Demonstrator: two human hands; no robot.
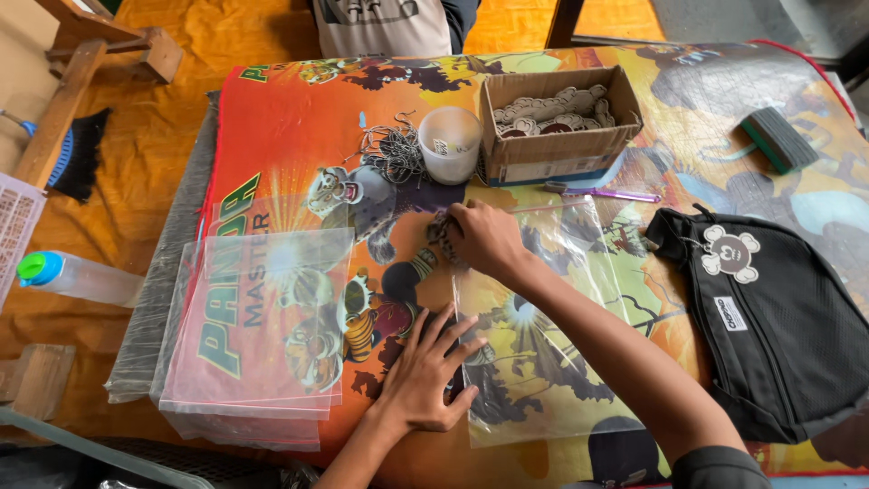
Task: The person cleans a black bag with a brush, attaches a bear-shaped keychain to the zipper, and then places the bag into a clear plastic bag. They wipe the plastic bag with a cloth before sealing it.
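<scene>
Left hand (pixel 424 373) lies flat, fingers spread wide, palm down on the near-left corner of a clear plastic bag (pixel 534 362), pinning it to the counter (pixel 290 136). It holds nothing. Right hand (pixel 484 237) is at the bag's far edge, fingers curled narrow around a small dark-and-pale piece (pixel 441 234); what that piece is, cannot tell, mostly hidden by the fingers. The bag lies flat at centre-right of the counter, on a bright cartoon-print cover.

Left of the hands: a stack of clear plastic bags (pixel 262 335), flat, near the counter's left edge. Far side, centre: a tangle of metal wire hooks (pixel 391 152), just beside a white cup (pixel 450 143). Right of the cup, touching or nearly so, an open cardboard box (pixel 557 149) filled with flat cut-out pieces. A purple pen (pixel 608 193) lies just in front of the box. A black pouch (pixel 769 317) with a pale bear-shaped charm sits at the right edge. A green-grey eraser block (pixel 778 139) is far right. Off the counter at left: a bottle with green cap (pixel 77 276) and a brush (pixel 81 154).
</scene>
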